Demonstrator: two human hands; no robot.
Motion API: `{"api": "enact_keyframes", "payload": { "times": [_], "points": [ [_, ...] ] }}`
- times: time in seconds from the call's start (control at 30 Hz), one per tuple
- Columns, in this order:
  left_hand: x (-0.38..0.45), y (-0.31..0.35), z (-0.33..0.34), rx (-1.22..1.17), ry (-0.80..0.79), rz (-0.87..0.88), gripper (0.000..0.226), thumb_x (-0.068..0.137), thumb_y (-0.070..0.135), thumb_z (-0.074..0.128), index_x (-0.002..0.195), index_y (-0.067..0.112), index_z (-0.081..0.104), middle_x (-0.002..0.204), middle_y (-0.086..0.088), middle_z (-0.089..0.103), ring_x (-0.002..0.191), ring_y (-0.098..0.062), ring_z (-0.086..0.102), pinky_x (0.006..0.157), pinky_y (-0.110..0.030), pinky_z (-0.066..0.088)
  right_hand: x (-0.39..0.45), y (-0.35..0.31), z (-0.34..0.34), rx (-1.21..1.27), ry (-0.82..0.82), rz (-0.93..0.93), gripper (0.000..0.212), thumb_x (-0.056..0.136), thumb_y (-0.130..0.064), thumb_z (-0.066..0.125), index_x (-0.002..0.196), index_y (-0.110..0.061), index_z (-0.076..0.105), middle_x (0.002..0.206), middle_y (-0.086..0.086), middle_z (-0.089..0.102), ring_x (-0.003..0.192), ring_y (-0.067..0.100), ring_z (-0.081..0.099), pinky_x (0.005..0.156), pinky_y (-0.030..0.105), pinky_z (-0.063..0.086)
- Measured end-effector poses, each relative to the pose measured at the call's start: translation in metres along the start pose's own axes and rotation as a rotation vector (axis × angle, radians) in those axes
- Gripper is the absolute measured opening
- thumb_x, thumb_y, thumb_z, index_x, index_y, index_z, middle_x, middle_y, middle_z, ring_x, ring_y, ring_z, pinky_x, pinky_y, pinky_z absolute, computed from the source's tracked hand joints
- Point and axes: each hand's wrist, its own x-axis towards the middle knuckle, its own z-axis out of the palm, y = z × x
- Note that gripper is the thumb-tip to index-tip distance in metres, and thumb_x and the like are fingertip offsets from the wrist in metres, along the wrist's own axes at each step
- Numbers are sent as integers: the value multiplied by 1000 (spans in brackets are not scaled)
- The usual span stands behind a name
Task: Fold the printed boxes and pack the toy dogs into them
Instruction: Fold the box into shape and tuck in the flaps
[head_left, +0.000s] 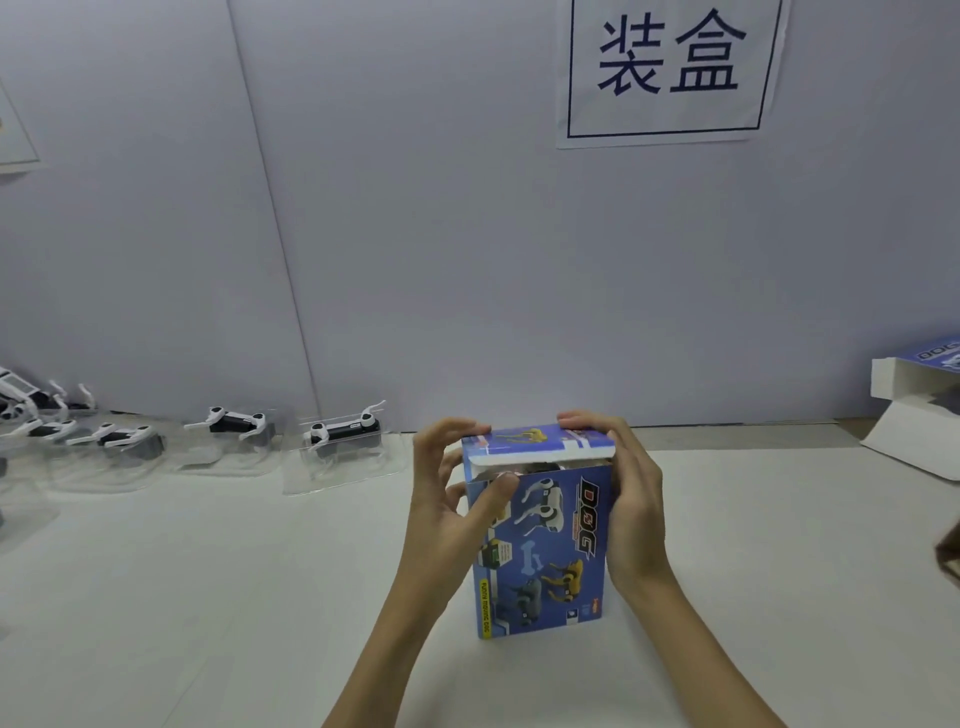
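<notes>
A blue printed box marked DOG stands upright on the white table in the middle of the view. Its top flap is bent over the opening, with a narrow gap left at the front. My left hand grips the box's left side, thumb on the front face and fingertips on the flap. My right hand grips the right side, fingers curled over the flap's far corner. What is inside the box is hidden. Several black-and-white toy dogs in clear plastic trays line the wall at the left.
A second blue printed box lies open on its side at the right edge of the table. A grey-white wall stands close behind, with a paper sign on it. Something dark shows at the far right edge.
</notes>
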Motion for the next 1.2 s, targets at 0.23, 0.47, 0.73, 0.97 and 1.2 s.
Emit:
{"api": "enact_keyframes", "payload": {
  "times": [0.23, 0.47, 0.73, 0.97, 1.2],
  "points": [
    [-3, -12, -1, -21, -40, -47, 41, 88, 51, 69, 112, 24, 51, 133, 18, 56, 128, -18, 62, 74, -42, 63, 0, 8, -7, 25, -38, 32, 42, 105, -42, 35, 114, -14, 65, 137, -3, 65, 114, 26, 71, 71, 28, 62],
    [-4, -18, 4, -97, -32, -28, 30, 92, 49, 59, 118, 34, 52, 142, 17, 50, 135, -21, 56, 78, -37, 64, -8, 3, -6, -145, -124, 8, 45, 94, -70, 50, 121, -35, 59, 119, -2, 70, 107, 25, 74, 71, 36, 64],
    [-8, -33, -3, 644, 153, 260, 85, 86, 67, 70, 154, 29, 35, 152, 7, 46, 139, -20, 48, 112, -50, 42, -18, 9, 23, -29, 161, 54, 39, 85, -50, 76, 113, -32, 55, 114, -5, 69, 113, 20, 70, 71, 29, 62],
    [0, -42, -16, 866, 138, 353, 121, 70, 69, 81, 162, 16, 25, 160, -2, 32, 149, -25, 30, 112, -64, 36, -23, 14, 30, 9, -42, 281, 38, 92, -47, 70, 116, -24, 49, 121, 4, 67, 111, 18, 72, 68, 25, 61],
    [0, -36, -18, 901, -11, 404, 120, 66, 76, 78, 157, 18, 26, 154, 1, 34, 144, -23, 33, 116, -70, 32, -12, 11, 15, -109, -50, 210, 33, 89, -42, 66, 113, -22, 55, 117, 1, 71, 112, 22, 72, 70, 28, 63]
  ]
}}
